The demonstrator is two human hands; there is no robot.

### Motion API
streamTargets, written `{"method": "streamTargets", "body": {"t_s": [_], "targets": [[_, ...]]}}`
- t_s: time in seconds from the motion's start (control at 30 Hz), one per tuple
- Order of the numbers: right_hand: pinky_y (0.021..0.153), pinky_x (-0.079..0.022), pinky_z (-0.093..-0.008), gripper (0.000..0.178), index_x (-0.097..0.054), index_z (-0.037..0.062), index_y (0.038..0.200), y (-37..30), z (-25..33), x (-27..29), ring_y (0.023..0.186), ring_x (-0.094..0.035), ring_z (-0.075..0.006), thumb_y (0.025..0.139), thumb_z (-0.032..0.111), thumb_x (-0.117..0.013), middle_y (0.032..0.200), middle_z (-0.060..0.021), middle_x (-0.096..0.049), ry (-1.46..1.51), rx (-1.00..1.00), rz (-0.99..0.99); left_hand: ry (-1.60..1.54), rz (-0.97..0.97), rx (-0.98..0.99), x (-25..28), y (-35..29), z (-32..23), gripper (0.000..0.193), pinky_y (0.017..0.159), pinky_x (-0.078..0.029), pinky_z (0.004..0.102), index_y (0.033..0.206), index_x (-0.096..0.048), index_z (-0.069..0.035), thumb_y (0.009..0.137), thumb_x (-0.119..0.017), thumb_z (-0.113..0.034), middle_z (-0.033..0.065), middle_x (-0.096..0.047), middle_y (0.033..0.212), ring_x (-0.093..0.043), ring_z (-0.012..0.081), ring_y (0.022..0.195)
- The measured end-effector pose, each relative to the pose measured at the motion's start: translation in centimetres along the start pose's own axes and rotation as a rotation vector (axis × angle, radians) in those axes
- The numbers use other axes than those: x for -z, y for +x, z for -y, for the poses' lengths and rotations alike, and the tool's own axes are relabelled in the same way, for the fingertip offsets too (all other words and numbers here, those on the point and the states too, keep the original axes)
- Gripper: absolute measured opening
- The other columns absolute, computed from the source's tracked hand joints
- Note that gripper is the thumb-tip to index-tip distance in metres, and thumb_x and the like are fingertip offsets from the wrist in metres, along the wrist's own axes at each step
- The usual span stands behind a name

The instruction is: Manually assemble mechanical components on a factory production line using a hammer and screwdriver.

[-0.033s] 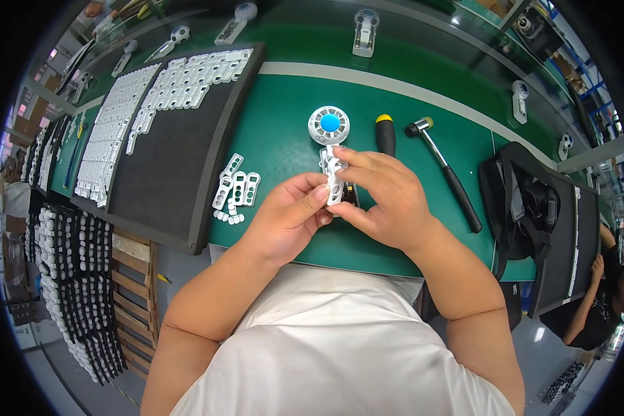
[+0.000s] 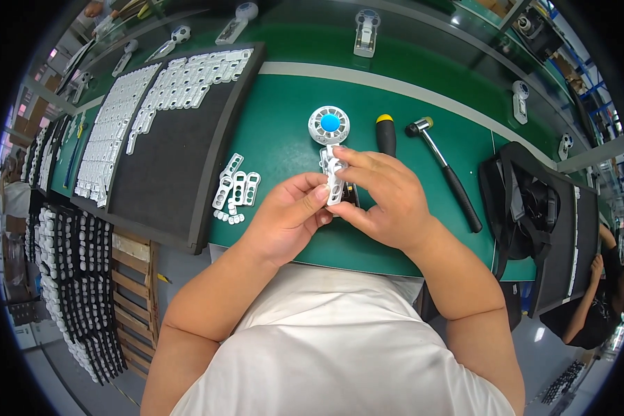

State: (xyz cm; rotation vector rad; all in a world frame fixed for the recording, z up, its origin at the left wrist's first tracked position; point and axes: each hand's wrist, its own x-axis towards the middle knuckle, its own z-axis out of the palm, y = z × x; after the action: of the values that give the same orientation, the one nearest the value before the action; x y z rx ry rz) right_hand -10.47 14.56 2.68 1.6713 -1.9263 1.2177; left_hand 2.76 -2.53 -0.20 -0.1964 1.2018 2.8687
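Between both hands is a silver-white plastic cover piece (image 2: 335, 186) with several holes, pinched over the table. My left hand (image 2: 290, 211) presses its thumb and index finger against the left side of the cover. My right hand (image 2: 388, 197) grips the same piece from the right, fingers at its upper end and thumb near its lower end. Just beyond the fingers is a round silver fan head (image 2: 329, 125) with a blue centre. Its handle runs down toward the cover, partly hidden by my hands. Something dark shows beneath the cover; I cannot make it out.
Left of my hands lie loose cover pieces (image 2: 239, 189) and small white parts (image 2: 229, 213). A yellow-and-black screwdriver (image 2: 385, 135) and a hammer (image 2: 451, 173) lie to the right, beside a black bag (image 2: 509, 208). A black foam tray (image 2: 170, 149) with many covers stands left. Another person (image 2: 589, 298) is far right.
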Motion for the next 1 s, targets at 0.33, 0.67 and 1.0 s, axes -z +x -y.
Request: {"method": "streamTargets", "body": {"t_s": [0.33, 0.67, 1.0], "targets": [[0.094, -0.061, -0.0435, 0.054, -0.071, 0.0029, 0.117, 0.0, -0.2, -0.6, 0.110, -0.076, -0.0364, 0.074, 0.024, -0.097, 0.139, -0.0182, -0.073, 0.032, 0.036, 0.011, 0.040, -0.017, -0.010, 0.4, -0.6, -0.3, 0.021, 0.086, -0.052, 0.0286, 0.122, -0.069, -0.005, 0.111, -0.069, -0.023, 0.0023, -0.072, 0.110, -0.065, 0.0110, 0.098], [0.098, -0.058, -0.0464, 0.049, -0.073, 0.0038, 0.117, -0.7, 0.2, 0.9, 0.116, -0.071, -0.0400, 0.074, 0.014, -0.092, 0.137, -0.0187, -0.071, 0.088, -0.070, 0.020, 1.433, -0.578, -0.440, 4.1, -8.5, -13.6, 0.008, 0.076, -0.054, 0.0321, 0.093, -0.070, -0.001, 0.095, -0.078, -0.002, 0.0071, -0.070, 0.096, -0.067, 0.0181, 0.084], [0.100, -0.057, -0.0451, 0.038, -0.070, 0.0015, 0.118, -0.3, -0.2, 0.5, 0.114, -0.071, -0.0385, 0.082, 0.005, -0.081, 0.134, -0.0203, -0.072, 0.044, -0.046, 0.103, 1.992, -0.457, -0.469, 2.3, -8.4, -9.9, 0.011, 0.082, -0.056, 0.0420, 0.093, -0.074, -0.003, 0.090, -0.081, -0.011, 0.0126, -0.071, 0.094, -0.069, 0.0324, 0.094]]}}
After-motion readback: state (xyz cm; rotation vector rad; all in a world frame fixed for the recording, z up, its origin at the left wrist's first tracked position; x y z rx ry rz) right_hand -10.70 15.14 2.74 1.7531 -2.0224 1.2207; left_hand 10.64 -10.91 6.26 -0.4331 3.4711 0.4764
